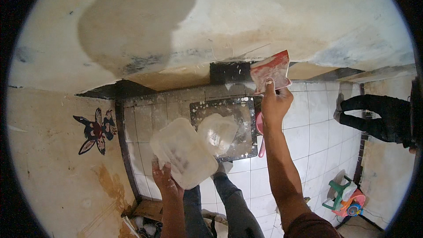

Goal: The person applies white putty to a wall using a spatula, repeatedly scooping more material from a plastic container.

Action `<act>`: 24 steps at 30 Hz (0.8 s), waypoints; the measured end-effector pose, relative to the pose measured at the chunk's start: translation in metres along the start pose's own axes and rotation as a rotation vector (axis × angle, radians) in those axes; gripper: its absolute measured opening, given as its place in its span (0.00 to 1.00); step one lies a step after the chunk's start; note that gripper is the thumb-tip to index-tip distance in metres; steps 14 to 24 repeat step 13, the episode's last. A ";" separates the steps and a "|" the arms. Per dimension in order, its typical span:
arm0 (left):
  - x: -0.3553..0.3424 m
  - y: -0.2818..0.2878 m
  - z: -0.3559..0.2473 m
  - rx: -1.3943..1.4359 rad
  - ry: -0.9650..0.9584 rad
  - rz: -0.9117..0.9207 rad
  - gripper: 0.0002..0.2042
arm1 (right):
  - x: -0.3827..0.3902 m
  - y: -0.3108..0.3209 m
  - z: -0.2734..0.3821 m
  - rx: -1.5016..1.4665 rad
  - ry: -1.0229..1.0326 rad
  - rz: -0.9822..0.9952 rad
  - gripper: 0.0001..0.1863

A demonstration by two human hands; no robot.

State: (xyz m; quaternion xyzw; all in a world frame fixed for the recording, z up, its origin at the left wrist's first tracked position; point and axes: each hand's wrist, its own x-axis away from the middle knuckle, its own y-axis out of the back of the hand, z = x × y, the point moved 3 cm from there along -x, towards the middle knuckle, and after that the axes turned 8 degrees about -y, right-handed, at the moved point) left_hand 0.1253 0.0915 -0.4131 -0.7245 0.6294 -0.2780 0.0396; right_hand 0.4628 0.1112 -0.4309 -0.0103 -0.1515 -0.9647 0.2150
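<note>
My right hand (276,106) grips a red putty spreader (269,71) smeared with whitish paste, its wide edge up close to the wall (229,18). Low on the left, my left hand (166,177) is closed round the edge of a translucent plastic tub (185,152), thumb along its side. Dark smudges show through the tub, but its contents are unclear. Beyond the tub, a clear plastic bag (218,133) with something pale in it rests on a black, white-spattered low table (244,139). A pink dipper (261,147) lies beside that table, partly behind my right forearm.
White tiles (315,128) cover the floor. Another person's dark-trousered legs (374,110) are at the far right. A green stool (339,194) and a red item (358,197) stand lower right. Along the wall runs a dark band (231,73). A painted figure (95,130) marks the left wall.
</note>
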 end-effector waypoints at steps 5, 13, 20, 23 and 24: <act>0.000 0.022 0.014 -0.004 0.030 -0.028 0.33 | -0.047 0.019 -0.034 0.414 0.487 -0.306 0.11; -0.006 0.066 0.016 -0.035 0.032 -0.023 0.35 | -0.128 0.027 -0.027 0.614 0.173 -0.463 0.16; -0.006 0.066 0.016 -0.035 0.032 -0.023 0.35 | -0.128 0.027 -0.027 0.614 0.173 -0.463 0.16; -0.006 0.066 0.016 -0.035 0.032 -0.023 0.35 | -0.128 0.027 -0.027 0.614 0.173 -0.463 0.16; -0.006 0.066 0.016 -0.035 0.032 -0.023 0.35 | -0.128 0.027 -0.027 0.614 0.173 -0.463 0.16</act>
